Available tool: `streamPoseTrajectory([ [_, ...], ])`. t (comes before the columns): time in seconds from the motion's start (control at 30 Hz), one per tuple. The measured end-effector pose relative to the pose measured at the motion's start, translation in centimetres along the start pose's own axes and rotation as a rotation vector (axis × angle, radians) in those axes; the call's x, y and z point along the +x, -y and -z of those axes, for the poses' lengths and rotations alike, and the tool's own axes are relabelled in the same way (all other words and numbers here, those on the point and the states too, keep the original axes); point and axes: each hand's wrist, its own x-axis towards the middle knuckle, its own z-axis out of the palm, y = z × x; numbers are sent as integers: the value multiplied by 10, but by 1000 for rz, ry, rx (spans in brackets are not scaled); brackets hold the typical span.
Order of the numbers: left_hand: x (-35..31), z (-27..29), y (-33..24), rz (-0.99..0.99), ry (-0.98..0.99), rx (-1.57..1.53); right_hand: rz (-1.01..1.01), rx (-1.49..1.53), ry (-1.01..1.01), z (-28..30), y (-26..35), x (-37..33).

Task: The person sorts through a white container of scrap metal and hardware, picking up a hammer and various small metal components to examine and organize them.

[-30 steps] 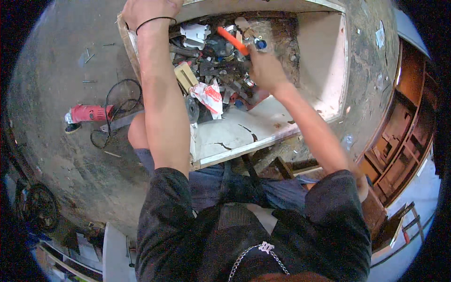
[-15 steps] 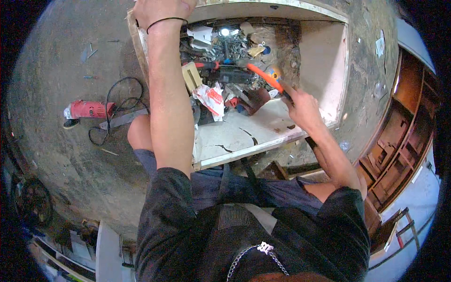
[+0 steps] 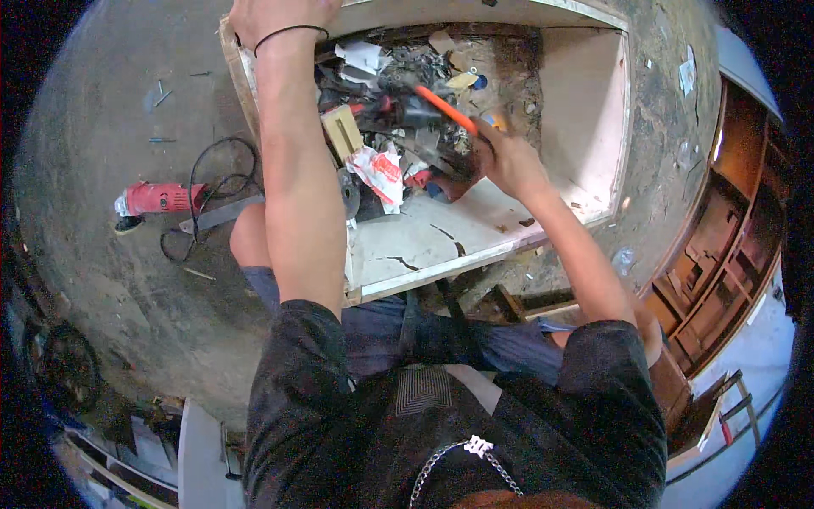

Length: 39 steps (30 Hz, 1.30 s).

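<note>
My left hand (image 3: 284, 15) grips the far left corner of an open white box (image 3: 424, 271) with worn edges; its fingertips are cut off by the picture's upper edge. In my right hand (image 3: 513, 165) is a hammer (image 3: 447, 109) with an orange shaft and a dark grip. Its head end is blurred by motion among the clutter. Around it lie a heap of small metal bits, a beige block (image 3: 342, 131), crumpled white-and-red paper (image 3: 380, 176) and a yellowish scrap (image 3: 462, 81).
On the concrete floor to the left rest a red angle grinder (image 3: 161, 198), its black cord (image 3: 203, 165) and several loose nails (image 3: 161, 97). A brown wooden cabinet (image 3: 721, 229) stands at the right. My legs are folded at the box's near side.
My right hand and the hammer have moved left and a little farther away over the clutter. My left hand and the box's far left corner have shifted slightly left.
</note>
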Motion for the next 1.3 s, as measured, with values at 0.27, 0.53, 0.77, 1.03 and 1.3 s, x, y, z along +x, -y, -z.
streamPoseTrajectory([
  [0.27,0,2,1,-36,-13,-58,-152,-161,25,26,-73,-45],
  [0.53,1,1,0,-25,7,-34,-32,136,-133,14,-9,-1],
  [0.77,0,1,-4,-6,-6,-15,76,-29,-45,-8,13,11],
  [1.03,1,6,-5,-9,29,-44,-128,-341,92,17,-83,-37],
  [1.3,-1,1,-2,-36,-8,-17,-120,-27,-27,22,-26,-20],
])
